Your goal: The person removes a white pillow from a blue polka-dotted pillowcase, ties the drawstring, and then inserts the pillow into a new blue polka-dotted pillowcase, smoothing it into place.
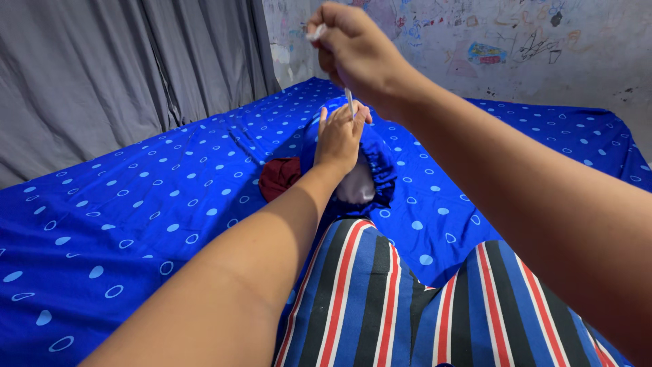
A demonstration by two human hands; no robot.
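My left hand (338, 139) rests flat on a blue frilled pillow cover (380, 166) with white stuffing (356, 187) showing at its open end. Raised above it, my right hand (353, 47) is closed on a thin white strip or thread (350, 100) that runs down to the fingertips of my left hand. The lower end of the strip is hidden by those fingers. The pillow lies on the bed just beyond my knees.
A blue bedsheet with pale dots (136, 204) covers the bed. A dark red cloth (278, 177) lies left of the pillow. My striped trouser legs (380, 299) fill the foreground. A grey curtain (102, 75) hangs at left, a scribbled wall (516, 47) behind.
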